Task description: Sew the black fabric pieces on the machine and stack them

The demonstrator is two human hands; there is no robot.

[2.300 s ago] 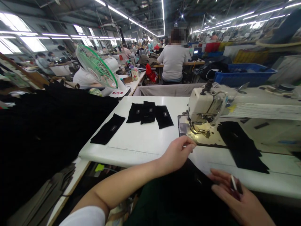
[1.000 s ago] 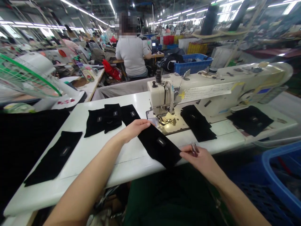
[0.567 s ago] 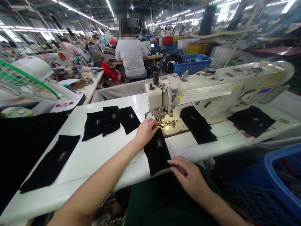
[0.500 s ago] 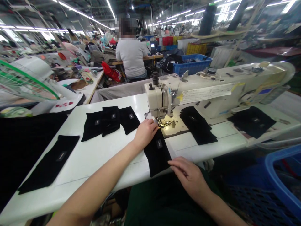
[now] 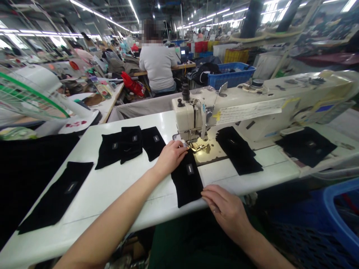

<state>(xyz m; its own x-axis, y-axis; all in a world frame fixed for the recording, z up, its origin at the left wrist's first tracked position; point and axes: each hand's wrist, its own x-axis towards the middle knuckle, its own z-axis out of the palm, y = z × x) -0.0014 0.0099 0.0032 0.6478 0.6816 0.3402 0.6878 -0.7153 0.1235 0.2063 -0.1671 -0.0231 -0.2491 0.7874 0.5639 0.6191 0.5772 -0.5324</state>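
A black fabric piece (image 5: 185, 188) with a small label lies on the white table, its far end at the presser foot (image 5: 198, 146) of the sewing machine (image 5: 185, 116). My left hand (image 5: 171, 155) pinches the far left edge of this piece close beside the foot, and its fingertips partly hide the cloth there. Down at the near right corner, my right hand (image 5: 226, 205) has thumb and fingers closed on the edge of the same piece. The needle itself is too small to make out.
Several similar labelled pieces lie around: one at left (image 5: 57, 200), overlapping ones (image 5: 119, 145) behind my left arm, others (image 5: 238, 151) right of the needle. A green-rimmed fan (image 5: 30, 93) stands left, a blue basket (image 5: 336, 209) right. A person in white (image 5: 157, 65) sits beyond.
The view has shifted slightly. Both hands keep their hold on the black fabric piece, whose near end is a little closer to the machine.
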